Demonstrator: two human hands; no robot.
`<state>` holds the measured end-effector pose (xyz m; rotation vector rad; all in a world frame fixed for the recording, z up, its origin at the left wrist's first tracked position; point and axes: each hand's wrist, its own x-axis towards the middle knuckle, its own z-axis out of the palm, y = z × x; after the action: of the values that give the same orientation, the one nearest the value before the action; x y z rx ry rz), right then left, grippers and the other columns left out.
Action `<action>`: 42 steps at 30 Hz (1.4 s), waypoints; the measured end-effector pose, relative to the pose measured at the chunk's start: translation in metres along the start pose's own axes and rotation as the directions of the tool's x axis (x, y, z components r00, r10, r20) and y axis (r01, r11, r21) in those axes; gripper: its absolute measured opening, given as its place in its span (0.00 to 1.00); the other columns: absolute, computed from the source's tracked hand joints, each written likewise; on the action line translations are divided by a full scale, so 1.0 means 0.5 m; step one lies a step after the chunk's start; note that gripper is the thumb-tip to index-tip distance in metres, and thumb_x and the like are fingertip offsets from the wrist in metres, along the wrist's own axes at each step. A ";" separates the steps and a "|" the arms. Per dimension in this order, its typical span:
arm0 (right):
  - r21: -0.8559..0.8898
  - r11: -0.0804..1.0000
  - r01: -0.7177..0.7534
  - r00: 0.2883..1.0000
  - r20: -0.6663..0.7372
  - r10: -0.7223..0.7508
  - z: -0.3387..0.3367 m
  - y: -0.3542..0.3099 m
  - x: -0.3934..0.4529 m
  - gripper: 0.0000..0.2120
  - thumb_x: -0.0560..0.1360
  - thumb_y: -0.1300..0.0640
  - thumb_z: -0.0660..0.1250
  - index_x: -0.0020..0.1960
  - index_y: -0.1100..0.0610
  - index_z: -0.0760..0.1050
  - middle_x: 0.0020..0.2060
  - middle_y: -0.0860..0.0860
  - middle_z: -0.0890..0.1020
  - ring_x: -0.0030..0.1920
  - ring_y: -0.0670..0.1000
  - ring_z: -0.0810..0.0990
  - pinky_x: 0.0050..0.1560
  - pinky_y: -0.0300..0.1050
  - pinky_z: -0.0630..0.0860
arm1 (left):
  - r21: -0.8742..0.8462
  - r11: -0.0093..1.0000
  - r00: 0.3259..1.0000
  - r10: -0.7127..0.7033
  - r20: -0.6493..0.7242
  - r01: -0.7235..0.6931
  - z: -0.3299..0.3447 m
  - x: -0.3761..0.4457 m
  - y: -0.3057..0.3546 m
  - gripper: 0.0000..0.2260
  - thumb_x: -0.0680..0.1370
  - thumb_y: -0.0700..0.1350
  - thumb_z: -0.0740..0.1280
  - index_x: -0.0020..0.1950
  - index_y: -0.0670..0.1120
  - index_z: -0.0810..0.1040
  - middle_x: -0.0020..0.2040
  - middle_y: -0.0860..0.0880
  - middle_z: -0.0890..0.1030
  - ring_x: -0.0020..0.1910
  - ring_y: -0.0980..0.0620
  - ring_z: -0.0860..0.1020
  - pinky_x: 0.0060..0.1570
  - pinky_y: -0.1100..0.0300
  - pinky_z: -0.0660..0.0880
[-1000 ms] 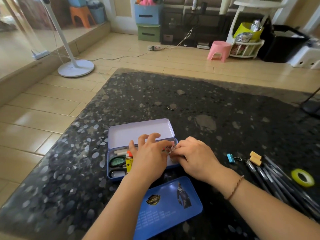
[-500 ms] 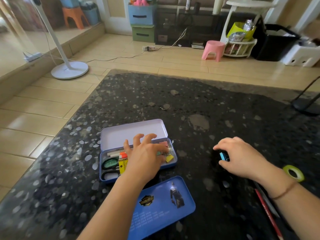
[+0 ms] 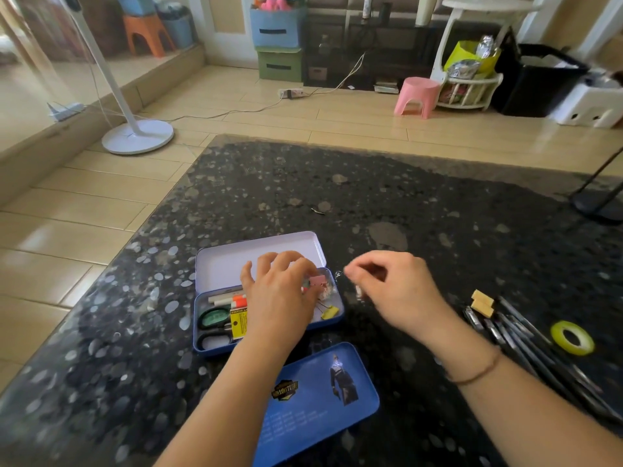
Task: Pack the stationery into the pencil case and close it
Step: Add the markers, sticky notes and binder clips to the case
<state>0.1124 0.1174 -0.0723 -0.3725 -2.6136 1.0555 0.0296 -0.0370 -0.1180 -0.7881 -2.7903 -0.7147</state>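
While the case point(image 3: 215, 345) lies open at lower centre of the table point(image 3: 421, 203), we find both hands at it.
We note the left hand point(image 3: 281, 298) resting in the tray, fingers curled by a pink clip point(image 3: 318, 281); whether it grips, we cannot tell. Right hand point(image 3: 394, 291) hovers just right of the case, blurred, fingers curled, contents indeterminate. Scissors point(image 3: 212, 320) and yellow clip point(image 3: 330, 312) lie inside. Pens point(image 3: 515, 335), erasers point(image 3: 482, 301) and tape point(image 3: 572, 337) sit lower right; blue lid point(image 3: 317, 406) below the case.

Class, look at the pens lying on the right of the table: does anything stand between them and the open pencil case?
Yes: the right hand hovers over the table between the pens and the pencil case, and the left hand covers the case's middle.
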 end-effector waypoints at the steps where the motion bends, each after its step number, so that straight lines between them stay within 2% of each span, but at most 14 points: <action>1: 0.030 1.000 -0.008 1.000 0.019 0.008 0.024 -0.013 0.004 0.06 0.73 0.51 0.69 0.42 0.52 0.83 0.33 0.45 0.83 0.36 0.42 0.79 0.39 0.36 0.75 | -0.015 0.999 0.999 -0.029 -0.035 0.029 -0.007 0.004 -0.007 0.06 0.73 0.50 0.73 0.49 0.55 0.80 0.56 0.55 0.79 0.61 0.45 0.72 0.66 0.38 0.59; 5: 0.044 0.997 0.062 0.989 0.131 -0.067 0.092 -0.033 0.011 0.06 0.72 0.54 0.72 0.47 0.54 0.82 0.41 0.47 0.83 0.40 0.43 0.79 0.42 0.34 0.74 | -0.017 0.991 0.991 -0.134 -0.008 0.133 -0.044 0.013 -0.057 0.09 0.75 0.47 0.70 0.53 0.58 0.79 0.59 0.56 0.78 0.62 0.47 0.71 0.66 0.42 0.61; 9: -0.064 0.980 0.188 0.933 0.323 -0.158 0.110 -0.029 0.018 0.14 0.70 0.56 0.73 0.56 0.53 0.80 0.50 0.50 0.82 0.49 0.47 0.78 0.54 0.42 0.74 | 0.013 0.981 0.978 -0.192 0.087 0.192 -0.058 0.003 -0.096 0.10 0.74 0.49 0.70 0.54 0.60 0.78 0.61 0.57 0.77 0.64 0.48 0.69 0.66 0.43 0.59; 12: -0.114 0.953 0.282 0.891 0.398 -0.216 0.121 -0.028 0.015 0.16 0.70 0.55 0.73 0.57 0.53 0.80 0.51 0.52 0.83 0.52 0.50 0.77 0.56 0.46 0.73 | 0.029 0.981 0.973 -0.193 0.127 0.191 -0.055 0.003 -0.104 0.12 0.73 0.50 0.71 0.55 0.61 0.78 0.62 0.58 0.76 0.65 0.48 0.68 0.67 0.42 0.58; 14: -0.066 0.954 0.293 0.880 0.409 -0.242 0.117 -0.023 0.012 0.14 0.71 0.53 0.72 0.55 0.55 0.81 0.49 0.51 0.83 0.50 0.49 0.78 0.55 0.47 0.74 | 0.018 0.983 0.975 -0.184 0.123 0.184 -0.053 0.001 -0.102 0.11 0.73 0.52 0.71 0.55 0.61 0.77 0.61 0.58 0.76 0.65 0.48 0.69 0.67 0.42 0.58; 16: -0.036 0.942 0.332 0.887 0.352 -0.299 0.110 -0.009 0.009 0.10 0.72 0.52 0.70 0.51 0.55 0.82 0.46 0.49 0.83 0.49 0.48 0.77 0.53 0.46 0.74 | -0.009 0.986 0.979 -0.163 0.126 0.165 -0.054 -0.001 -0.099 0.13 0.74 0.54 0.70 0.57 0.61 0.76 0.62 0.58 0.75 0.65 0.49 0.68 0.68 0.41 0.56; 18: -0.123 0.915 0.384 0.899 0.277 -0.340 0.103 0.008 0.005 0.10 0.73 0.50 0.67 0.49 0.53 0.83 0.46 0.46 0.82 0.50 0.47 0.74 0.52 0.44 0.72 | -0.009 0.992 0.976 -0.123 0.177 0.127 -0.056 -0.005 -0.098 0.18 0.73 0.58 0.70 0.61 0.62 0.74 0.64 0.60 0.72 0.67 0.50 0.65 0.70 0.39 0.52; 21: -0.340 0.837 0.429 0.892 0.308 -0.332 0.086 0.026 -0.003 0.14 0.73 0.43 0.62 0.49 0.47 0.82 0.48 0.41 0.80 0.53 0.47 0.71 0.51 0.45 0.70 | 0.020 0.997 0.962 -0.083 0.259 0.081 -0.055 -0.010 -0.094 0.25 0.70 0.62 0.70 0.66 0.63 0.69 0.66 0.60 0.69 0.69 0.51 0.61 0.70 0.37 0.48; 25: -0.415 0.818 0.398 0.910 0.296 -0.292 0.057 0.046 -0.009 0.18 0.73 0.39 0.57 0.49 0.45 0.82 0.53 0.41 0.77 0.58 0.48 0.68 0.54 0.46 0.69 | 0.048 0.998 0.959 -0.061 0.278 0.049 -0.053 -0.013 -0.082 0.28 0.70 0.63 0.70 0.68 0.63 0.66 0.69 0.58 0.66 0.70 0.50 0.59 0.71 0.35 0.46; 29: -0.415 0.816 0.402 0.902 0.333 -0.275 0.046 0.054 -0.013 0.19 0.74 0.37 0.56 0.51 0.44 0.81 0.60 0.43 0.74 0.64 0.51 0.65 0.59 0.48 0.67 | -0.003 1.000 0.969 -0.024 0.245 0.025 -0.045 -0.012 -0.071 0.25 0.71 0.65 0.67 0.67 0.63 0.68 0.69 0.59 0.66 0.70 0.50 0.59 0.70 0.35 0.48; 32: -0.475 0.767 0.431 0.890 0.367 -0.273 0.047 0.053 -0.013 0.21 0.76 0.36 0.53 0.51 0.45 0.81 0.63 0.45 0.72 0.66 0.53 0.64 0.60 0.51 0.67 | -0.056 0.997 0.967 0.070 0.245 -0.058 -0.044 -0.015 -0.063 0.19 0.71 0.62 0.69 0.61 0.66 0.73 0.70 0.59 0.65 0.71 0.49 0.58 0.70 0.35 0.47; 34: -0.509 0.742 0.437 0.886 0.387 -0.257 0.048 0.050 -0.012 0.23 0.76 0.35 0.51 0.52 0.45 0.80 0.64 0.46 0.72 0.67 0.54 0.64 0.61 0.53 0.67 | -0.030 0.992 0.952 0.128 0.278 -0.125 -0.044 -0.015 -0.058 0.13 0.72 0.60 0.69 0.56 0.67 0.76 0.71 0.60 0.63 0.73 0.49 0.54 0.70 0.35 0.44; 37: -0.507 0.740 0.441 0.882 0.396 -0.255 0.048 0.048 -0.017 0.23 0.76 0.35 0.50 0.52 0.45 0.80 0.64 0.45 0.73 0.67 0.53 0.63 0.61 0.51 0.66 | -0.020 0.991 0.943 0.132 0.306 -0.133 -0.042 -0.015 -0.058 0.06 0.75 0.58 0.67 0.50 0.65 0.80 0.71 0.61 0.64 0.73 0.49 0.52 0.70 0.37 0.42; 42: -0.499 0.760 0.417 0.896 0.365 -0.253 0.053 0.047 -0.024 0.22 0.75 0.34 0.51 0.52 0.45 0.78 0.64 0.45 0.72 0.68 0.52 0.62 0.62 0.51 0.67 | 0.007 0.991 0.951 0.127 0.283 -0.134 -0.037 -0.016 -0.059 0.06 0.76 0.57 0.65 0.49 0.63 0.81 0.71 0.61 0.65 0.73 0.49 0.53 0.70 0.38 0.43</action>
<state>0.1169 0.1127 -0.1094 0.1565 -3.0527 0.1920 0.0214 -0.0716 -0.1158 -1.1401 -2.9500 -0.5826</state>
